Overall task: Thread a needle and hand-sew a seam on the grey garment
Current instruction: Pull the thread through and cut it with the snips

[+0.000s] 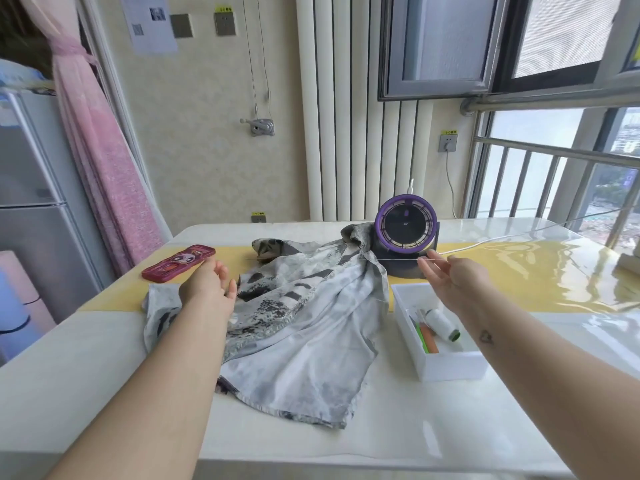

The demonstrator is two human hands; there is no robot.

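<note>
The grey patterned garment lies crumpled across the middle of the white table. A thin pale thread runs level above it, from over the garment's far left part to my right hand. My right hand is raised near the fan, and the thread passes between its thumb and straight fingers. My left hand hovers over the garment's left edge with its fingers loosely curled and holding nothing; the visible thread stops short of it. I see no needle.
A white tray at the right holds a white thread spool and green and orange tools. A purple desk fan stands behind the garment, its cable trailing right. A red case lies at the far left on the yellow runner.
</note>
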